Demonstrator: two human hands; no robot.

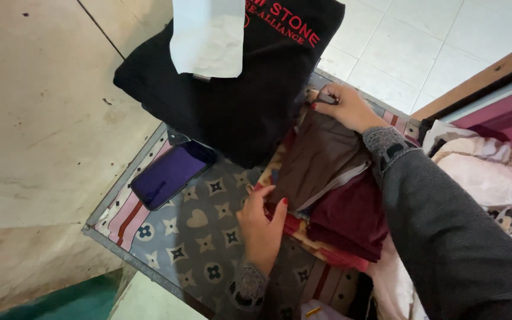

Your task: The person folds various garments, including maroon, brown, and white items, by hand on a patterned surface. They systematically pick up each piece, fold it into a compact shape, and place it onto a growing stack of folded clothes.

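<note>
A brown garment (pixel 318 157) lies folded on a dark red one (pixel 354 216), on top of a small stack of clothes on a patterned surface (pixel 200 237). My left hand (pixel 261 228) rests at the near left edge of the stack, fingers touching the brown cloth. My right hand (pixel 345 106) pinches the far corner of the brown garment. Both arms wear grey knit sleeves.
A black folded garment with red lettering (pixel 238 89) lies at the far end, with a white paper (pixel 208 38) hanging over it. A dark phone (pixel 170 173) lies on the patterned surface. Pale clothes (pixel 493 172) are heaped at right. A tiled floor (pixel 422 47) lies beyond.
</note>
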